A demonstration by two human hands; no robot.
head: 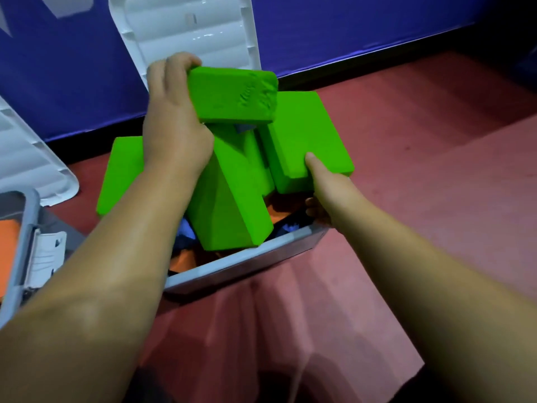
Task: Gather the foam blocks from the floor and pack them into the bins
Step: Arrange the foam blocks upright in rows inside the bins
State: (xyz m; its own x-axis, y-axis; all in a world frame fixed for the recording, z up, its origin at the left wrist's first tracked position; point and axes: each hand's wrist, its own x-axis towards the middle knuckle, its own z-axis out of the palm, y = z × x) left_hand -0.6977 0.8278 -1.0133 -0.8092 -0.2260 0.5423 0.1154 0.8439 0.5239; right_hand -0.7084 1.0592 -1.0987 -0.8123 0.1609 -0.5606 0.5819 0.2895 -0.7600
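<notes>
A grey bin [244,264] sits on the red floor, piled with green foam blocks that stick out above its rim. My left hand [174,117] grips the topmost green block [232,97], which has a chewed-up right corner, and holds it above the pile. My right hand [322,187] clasps the near edge of another green block [308,138] at the bin's right side, thumb on top. A long green block [235,199] leans in the middle, and one more [122,175] juts out on the left. Orange and blue blocks show underneath.
The bin's white lid [189,30] stands open against the blue wall. A second grey bin [17,245] with orange contents and a white latch is at the left, its white lid [32,158] lying behind it. Red floor [436,141] spreads to the right.
</notes>
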